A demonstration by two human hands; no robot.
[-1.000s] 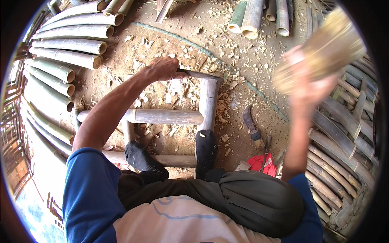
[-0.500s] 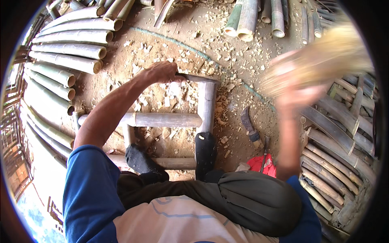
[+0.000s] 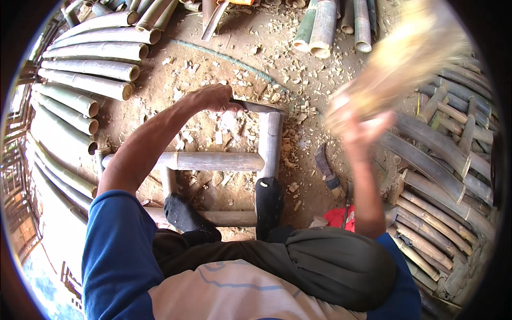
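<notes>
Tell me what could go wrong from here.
The blurred block raised in the right hand could miss the dark blade and hit the left hand gripping its end.
The blade might slip along the bamboo post toward the right foot.
The curved knife lying nearby could cut that foot if it shifts sideways.

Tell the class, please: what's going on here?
A person's left hand grips a dark tool lying across the end of a bamboo pole. The right hand holds up a pale, motion-blurred block, apart from the tool. A curved knife lies on the ground, with pale shavings scattered around.
</notes>
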